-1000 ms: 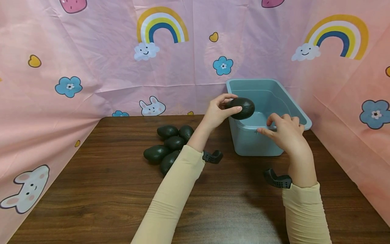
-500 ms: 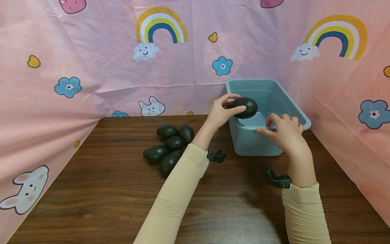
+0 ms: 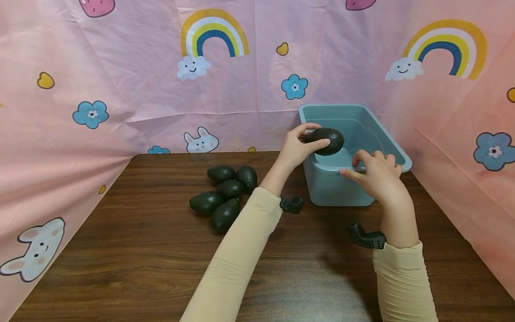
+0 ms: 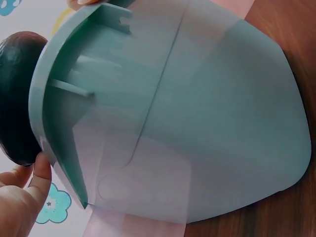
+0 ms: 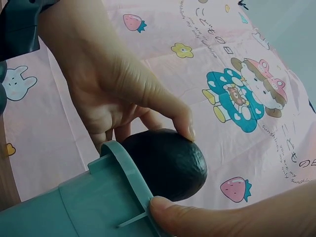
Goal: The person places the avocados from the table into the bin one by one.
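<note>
My left hand (image 3: pixel 295 145) grips a dark green avocado (image 3: pixel 331 141) between thumb and fingers, above the left front corner of a blue-green plastic bin (image 3: pixel 335 188). In the right wrist view the avocado (image 5: pixel 170 165) appears behind the bin's rim, with the left thumb lying along its side. My right hand (image 3: pixel 380 176) holds the bin's front rim, thumb outside and fingers curled over the inner side. The left wrist view catches the bin's outer wall (image 4: pixel 222 113) and part of the avocado (image 4: pixel 19 98). Part of the bin's floor is hidden by the hands and front wall.
Several more avocados (image 3: pixel 229 189) lie in a cluster on the brown wooden table (image 3: pixel 132 250), left of the bin. A pink patterned cloth (image 3: pixel 257 85) hangs behind and at both sides. Both wrists wear a black camera mount (image 3: pixel 291 205).
My left hand has shifted slightly right with the avocado, further over the bin's opening. The right hand and bin have stayed in place.
</note>
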`<state>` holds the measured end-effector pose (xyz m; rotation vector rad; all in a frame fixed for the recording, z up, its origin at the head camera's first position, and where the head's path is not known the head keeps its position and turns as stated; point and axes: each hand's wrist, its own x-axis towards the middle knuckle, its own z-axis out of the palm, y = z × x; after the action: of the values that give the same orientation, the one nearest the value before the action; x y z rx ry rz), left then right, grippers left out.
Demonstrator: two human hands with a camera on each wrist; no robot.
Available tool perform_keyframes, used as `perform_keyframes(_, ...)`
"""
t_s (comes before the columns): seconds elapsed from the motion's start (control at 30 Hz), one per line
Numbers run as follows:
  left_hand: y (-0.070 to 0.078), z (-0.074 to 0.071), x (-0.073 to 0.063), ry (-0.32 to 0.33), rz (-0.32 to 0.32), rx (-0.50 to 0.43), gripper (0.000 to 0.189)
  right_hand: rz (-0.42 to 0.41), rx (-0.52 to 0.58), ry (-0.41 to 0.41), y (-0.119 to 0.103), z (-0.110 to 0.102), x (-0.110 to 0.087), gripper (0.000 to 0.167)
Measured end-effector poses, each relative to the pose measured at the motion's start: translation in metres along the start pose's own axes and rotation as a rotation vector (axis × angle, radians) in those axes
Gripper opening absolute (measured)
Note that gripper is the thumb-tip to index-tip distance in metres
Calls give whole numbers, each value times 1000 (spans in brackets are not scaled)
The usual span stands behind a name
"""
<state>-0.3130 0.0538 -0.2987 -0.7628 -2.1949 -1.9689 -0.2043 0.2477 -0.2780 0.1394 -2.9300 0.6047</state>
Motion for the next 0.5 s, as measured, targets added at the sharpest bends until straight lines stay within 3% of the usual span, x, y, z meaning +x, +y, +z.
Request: perform_keyframes(0.5,-3,8,3,5,-3,124,46,-2,6,-7,0,0,0,52)
